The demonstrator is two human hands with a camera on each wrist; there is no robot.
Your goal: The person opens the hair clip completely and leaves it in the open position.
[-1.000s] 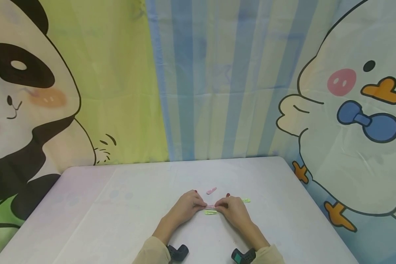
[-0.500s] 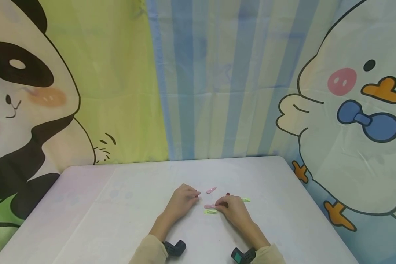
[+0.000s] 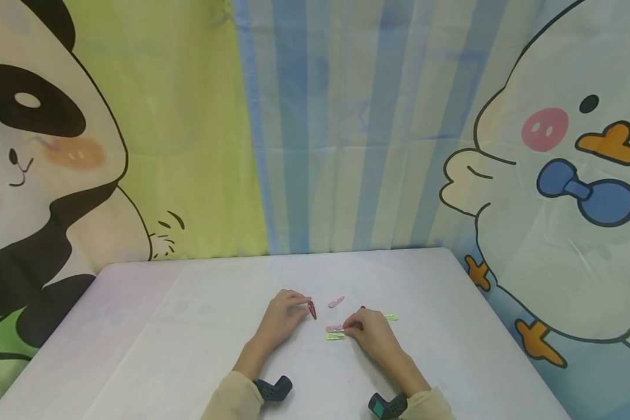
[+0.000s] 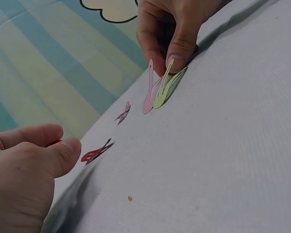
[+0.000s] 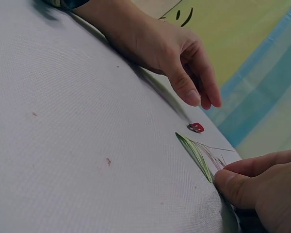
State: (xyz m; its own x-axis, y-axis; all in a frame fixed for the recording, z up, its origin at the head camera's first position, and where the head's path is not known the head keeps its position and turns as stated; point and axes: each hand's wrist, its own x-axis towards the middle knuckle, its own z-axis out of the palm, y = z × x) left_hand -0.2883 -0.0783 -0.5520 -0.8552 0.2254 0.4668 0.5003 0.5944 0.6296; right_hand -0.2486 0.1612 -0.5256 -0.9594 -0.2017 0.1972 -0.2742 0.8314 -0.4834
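My left hand hovers over the table with its fingers loosely bent and nothing between them. Just off its fingertips lies a red snap hair clip, with a gap showing in both wrist views. My right hand pinches the right end of a pink snap hair clip between thumb and index finger. Close alongside, on the near side, is a light green snap hair clip. Farther back lies another pink hair clip.
A second green clip sticks out to the right behind my right hand, and a bit of red shows above its knuckles. The white table reaches back to a cartoon-printed curtain.
My left hand has left the pink clip's left end and moved left and back. The red clip, earlier mostly hidden by that hand, now shows. My right hand has stayed in place.
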